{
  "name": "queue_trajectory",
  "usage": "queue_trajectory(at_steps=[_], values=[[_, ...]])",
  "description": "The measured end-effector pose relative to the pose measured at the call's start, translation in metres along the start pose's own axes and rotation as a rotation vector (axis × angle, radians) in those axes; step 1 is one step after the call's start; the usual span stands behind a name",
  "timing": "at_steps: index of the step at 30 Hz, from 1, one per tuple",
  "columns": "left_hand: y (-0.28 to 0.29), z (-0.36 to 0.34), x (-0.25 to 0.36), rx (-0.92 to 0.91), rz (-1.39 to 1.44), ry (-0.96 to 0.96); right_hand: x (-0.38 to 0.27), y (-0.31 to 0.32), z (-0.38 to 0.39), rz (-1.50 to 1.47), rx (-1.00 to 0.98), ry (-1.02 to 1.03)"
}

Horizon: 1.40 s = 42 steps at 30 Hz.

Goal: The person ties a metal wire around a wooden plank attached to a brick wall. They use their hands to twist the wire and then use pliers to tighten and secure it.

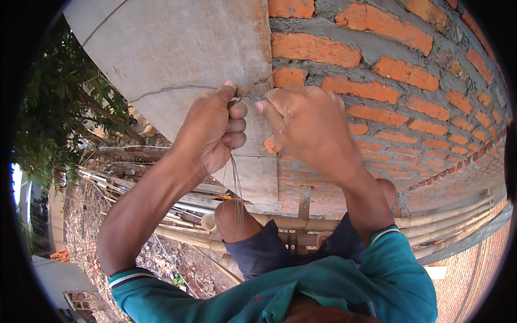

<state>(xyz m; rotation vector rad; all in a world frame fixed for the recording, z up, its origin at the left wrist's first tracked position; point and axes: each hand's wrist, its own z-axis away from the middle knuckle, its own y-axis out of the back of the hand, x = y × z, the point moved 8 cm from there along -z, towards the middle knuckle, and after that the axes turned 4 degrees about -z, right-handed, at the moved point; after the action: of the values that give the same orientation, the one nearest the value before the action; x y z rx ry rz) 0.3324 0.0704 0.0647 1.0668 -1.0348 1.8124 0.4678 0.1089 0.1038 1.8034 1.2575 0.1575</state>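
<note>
My left hand is closed, its thumb pointing up and its fingers curled around thin binding wire. Loose ends of that wire hang below the fist. My right hand is closed as well, thumb and fingers pinching a short twisted piece of wire that spans the small gap between the hands. Another length of wire runs across a grey wooden board and meets this twist. Both hands are at the board's edge, where it lies against the brick wall; the right palm and most of its fingers are hidden.
A brick wall with rough mortar fills the right side. Bamboo poles run below my legs, over rubble-strewn ground far beneath. Leafy branches stand at the left. A second wire crosses the board higher up.
</note>
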Motion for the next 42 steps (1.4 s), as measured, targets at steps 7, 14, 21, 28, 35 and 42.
queue_trajectory(at_steps=[7, 14, 21, 28, 35, 42], values=[[0.002, -0.005, -0.002, -0.004, -0.003, -0.02, 0.006, 0.005, 0.0, -0.02, 0.073, -0.028], [0.002, -0.009, -0.016, 0.022, 0.038, -0.014, 0.011, 0.004, -0.001, -0.249, 0.033, 0.021], [0.011, -0.007, -0.003, 0.006, -0.009, 0.007, 0.004, 0.0, -0.009, -0.176, 0.001, 0.075], [0.012, -0.006, 0.01, -0.082, -0.224, -0.036, 0.006, -0.007, -0.013, -0.218, 0.075, 0.11], [0.019, -0.011, 0.025, -0.002, -0.457, -0.177, 0.029, -0.007, -0.026, -0.349, 0.014, 0.08], [0.024, -0.015, 0.047, 0.019, -0.718, -0.536, 0.031, -0.006, -0.032, -0.331, 0.013, 0.165]])
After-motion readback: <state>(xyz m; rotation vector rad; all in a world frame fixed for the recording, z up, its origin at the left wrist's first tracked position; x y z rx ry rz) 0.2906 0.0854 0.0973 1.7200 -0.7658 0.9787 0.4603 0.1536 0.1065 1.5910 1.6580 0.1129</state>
